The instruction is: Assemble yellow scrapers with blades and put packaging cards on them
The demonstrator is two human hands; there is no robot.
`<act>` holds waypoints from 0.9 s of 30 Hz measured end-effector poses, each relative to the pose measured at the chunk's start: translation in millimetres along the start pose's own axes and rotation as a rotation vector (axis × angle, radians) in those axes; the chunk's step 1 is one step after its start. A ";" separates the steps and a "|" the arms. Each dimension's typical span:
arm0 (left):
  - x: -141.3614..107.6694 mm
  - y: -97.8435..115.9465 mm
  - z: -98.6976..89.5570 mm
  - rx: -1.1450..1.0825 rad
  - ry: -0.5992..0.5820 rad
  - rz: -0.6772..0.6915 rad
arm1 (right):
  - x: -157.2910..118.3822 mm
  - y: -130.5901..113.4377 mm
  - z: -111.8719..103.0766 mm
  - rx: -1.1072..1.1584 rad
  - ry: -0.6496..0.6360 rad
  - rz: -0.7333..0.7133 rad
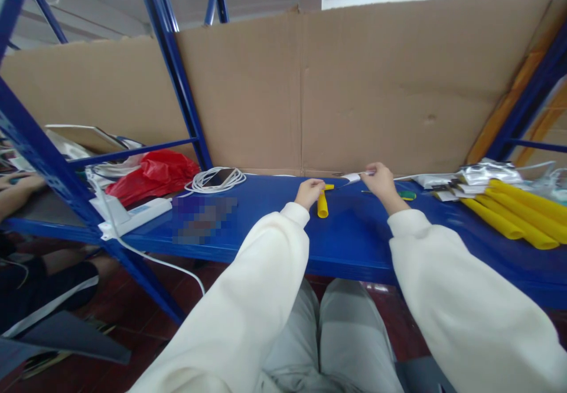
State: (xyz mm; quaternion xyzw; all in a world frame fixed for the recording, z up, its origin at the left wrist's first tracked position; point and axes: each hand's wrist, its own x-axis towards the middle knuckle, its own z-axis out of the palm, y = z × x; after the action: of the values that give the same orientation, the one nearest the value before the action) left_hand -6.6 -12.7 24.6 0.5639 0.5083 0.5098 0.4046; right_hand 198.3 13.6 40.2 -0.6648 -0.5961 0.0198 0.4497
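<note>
My left hand (310, 193) is closed, with its fingertips on the top of a short yellow tube-like piece (323, 207) on the blue tabletop. The exact grip is hard to make out. A pinch of my right hand (381, 183) holds the end of a small white strip (353, 178), which points toward my left hand. Between the hands is something thin and dark, too small to name. Just beside and below my right hand lies a screwdriver with a green and yellow handle (407, 195).
Long yellow tubes (516, 218) and silvery packets (489, 174) lie at right. Leftward are a coiled white cable (215, 180), a red plastic bag (153, 175) and a white power strip (139, 216). Cardboard (354, 85) walls the back; blue posts (177, 80) frame the bench (266, 233). Another person's arm (22, 186) shows far left.
</note>
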 end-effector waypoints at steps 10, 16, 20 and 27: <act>-12.0 3.8 3.8 0.016 -0.281 0.076 | -21.7 -5.8 18.9 0.041 0.052 -0.084; -10.4 -0.5 3.4 0.023 -0.206 0.177 | -22.5 -6.3 20.0 0.051 0.047 -0.083; -9.3 -1.4 1.5 0.037 -0.215 0.192 | -21.9 -6.4 23.6 0.063 0.034 -0.093; -9.5 0.0 4.1 -0.012 -0.207 0.085 | -24.6 -7.3 21.1 0.067 -0.019 -0.098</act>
State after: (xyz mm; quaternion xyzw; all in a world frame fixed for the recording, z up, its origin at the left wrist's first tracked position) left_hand -2.2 -21.8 22.4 0.6321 0.4363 0.4686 0.4364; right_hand 173.7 5.0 19.6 -0.6193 -0.6312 0.0242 0.4664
